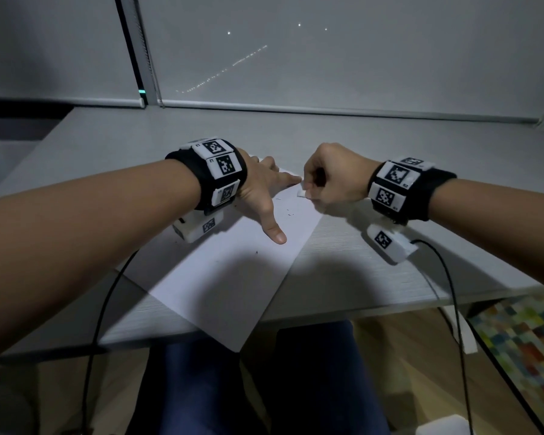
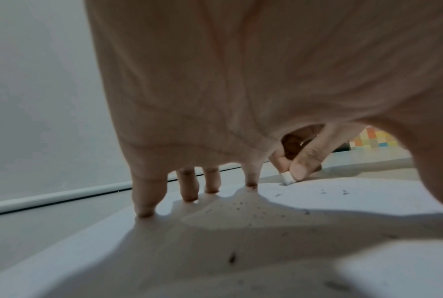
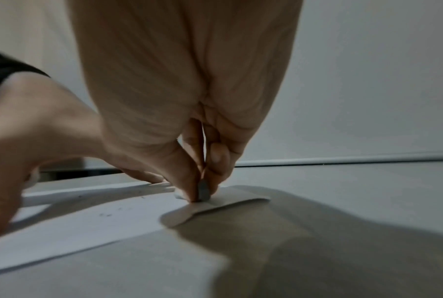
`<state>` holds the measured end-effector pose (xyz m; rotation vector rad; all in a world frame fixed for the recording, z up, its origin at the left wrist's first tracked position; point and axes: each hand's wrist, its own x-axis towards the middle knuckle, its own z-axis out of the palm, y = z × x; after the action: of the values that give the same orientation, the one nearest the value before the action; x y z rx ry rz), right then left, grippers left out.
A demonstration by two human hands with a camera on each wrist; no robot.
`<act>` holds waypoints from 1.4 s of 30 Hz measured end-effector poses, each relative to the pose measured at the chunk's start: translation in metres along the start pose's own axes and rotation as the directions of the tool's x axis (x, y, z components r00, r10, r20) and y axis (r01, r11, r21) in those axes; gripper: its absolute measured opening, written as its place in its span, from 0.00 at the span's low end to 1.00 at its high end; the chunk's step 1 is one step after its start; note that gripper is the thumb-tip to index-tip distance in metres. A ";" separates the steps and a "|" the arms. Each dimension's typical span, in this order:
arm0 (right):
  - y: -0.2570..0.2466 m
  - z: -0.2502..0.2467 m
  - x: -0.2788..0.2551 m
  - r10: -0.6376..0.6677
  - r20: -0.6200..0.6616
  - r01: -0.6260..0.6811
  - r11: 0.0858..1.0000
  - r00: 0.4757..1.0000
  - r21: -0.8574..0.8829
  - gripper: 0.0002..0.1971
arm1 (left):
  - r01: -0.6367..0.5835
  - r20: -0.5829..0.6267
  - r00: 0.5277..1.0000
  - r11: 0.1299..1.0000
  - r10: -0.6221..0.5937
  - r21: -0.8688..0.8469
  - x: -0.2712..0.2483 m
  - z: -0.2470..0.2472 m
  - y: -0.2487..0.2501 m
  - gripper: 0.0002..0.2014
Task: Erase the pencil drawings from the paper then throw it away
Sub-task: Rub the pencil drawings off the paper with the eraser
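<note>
A white sheet of paper (image 1: pixel 230 277) lies slantwise on the grey desk, its near corner hanging over the front edge. Dark eraser crumbs (image 2: pixel 243 207) dot it. My left hand (image 1: pixel 264 186) lies spread on the far part of the sheet, its fingertips (image 2: pixel 145 211) pressing down. My right hand (image 1: pixel 321 183) pinches a small white eraser (image 1: pixel 301 193) between thumb and fingers and holds it against the paper near its far right corner. In the left wrist view the eraser (image 2: pixel 287 178) touches the sheet. The paper corner (image 3: pixel 240 198) curls up slightly beside the eraser (image 3: pixel 203 190).
The grey desk (image 1: pixel 390 271) runs back to a wall with lowered blinds (image 1: pixel 327 58). Black cables (image 1: pixel 449 277) trail from both wrist units over the front edge. A coloured checkered mat (image 1: pixel 522 340) and a white object (image 1: pixel 443 426) lie on the floor at right.
</note>
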<state>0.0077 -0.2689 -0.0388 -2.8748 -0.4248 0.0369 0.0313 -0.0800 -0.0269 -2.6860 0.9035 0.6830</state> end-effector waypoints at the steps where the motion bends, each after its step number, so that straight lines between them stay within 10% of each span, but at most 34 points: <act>1: -0.001 0.001 -0.002 -0.002 -0.003 0.002 1.000 1.000 0.009 0.05 | -0.002 -0.004 1.000 1.000 0.002 0.003 0.001 0.000 -0.001 0.84; 13: -0.007 0.004 -0.006 0.021 -0.009 -0.021 0.999 1.000 -0.030 0.03 | 0.001 -0.009 1.000 1.000 -0.002 -0.007 -0.004 0.001 -0.001 0.84; 24: 0.010 -0.011 -0.013 0.260 0.023 -0.250 0.947 0.965 -0.204 0.07 | -0.048 -0.196 0.981 0.976 0.006 -0.212 -0.057 0.006 -0.056 0.57; 29: 0.012 -0.014 -0.017 0.256 -0.019 -0.256 0.954 0.966 -0.159 0.05 | 0.093 -0.037 0.995 0.989 -0.098 -0.119 -0.068 0.026 -0.078 0.70; 36: -0.039 0.008 -0.006 -0.081 -0.028 0.083 0.993 0.996 0.079 0.04 | 0.126 -0.012 0.992 0.991 -0.126 -0.056 -0.055 0.030 -0.081 0.73; 42: -0.020 0.005 -0.002 0.048 -0.026 -0.046 0.998 0.999 0.039 0.07 | 0.149 -0.003 0.989 0.987 -0.149 -0.058 -0.052 0.032 -0.083 0.80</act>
<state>-0.0001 -0.2500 -0.0390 -2.8438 -0.3475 0.0136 0.0350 0.0231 -0.0241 -2.7732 0.6857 0.6766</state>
